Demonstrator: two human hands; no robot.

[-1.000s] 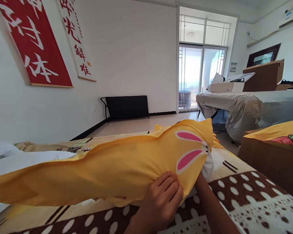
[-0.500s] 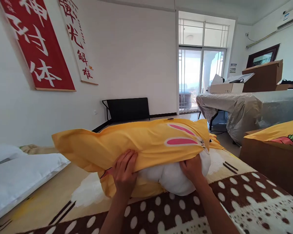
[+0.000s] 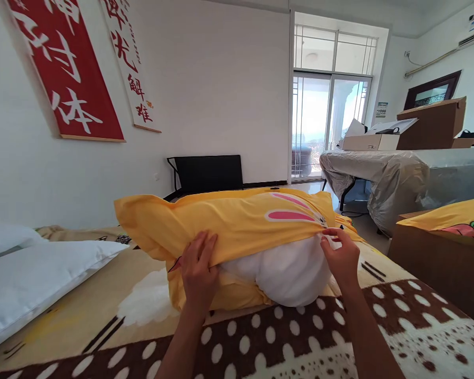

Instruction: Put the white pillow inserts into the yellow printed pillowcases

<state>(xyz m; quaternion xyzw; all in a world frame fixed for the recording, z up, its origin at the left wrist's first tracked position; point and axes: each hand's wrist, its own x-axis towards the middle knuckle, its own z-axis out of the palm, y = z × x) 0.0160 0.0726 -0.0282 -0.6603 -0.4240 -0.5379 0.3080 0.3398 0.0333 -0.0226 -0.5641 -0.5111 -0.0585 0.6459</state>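
A yellow pillowcase (image 3: 229, 221) with pink and white rabbit ears lies over a white pillow (image 3: 296, 268), which bulges out of the opening on the near side. My left hand (image 3: 199, 268) grips the near edge of the pillowcase left of centre, its thumb hidden under the fabric. At the right end, my right hand (image 3: 342, 255) pinches the pillowcase's edge between thumb and fingers, just above the pillow. Part of the pillow is hidden inside the case.
Beneath everything spreads a patterned blanket (image 3: 245, 345). White pillows (image 3: 55, 268) lie at the left. To the right stands a cardboard box (image 3: 438, 263) with yellow fabric (image 3: 454, 218) on top. Farther back is a plastic-covered table (image 3: 379, 168) holding boxes.
My right hand has come out from under the pillowcase's edge and moved right and up to its corner. My left hand keeps its hold; more of the white pillow shows.
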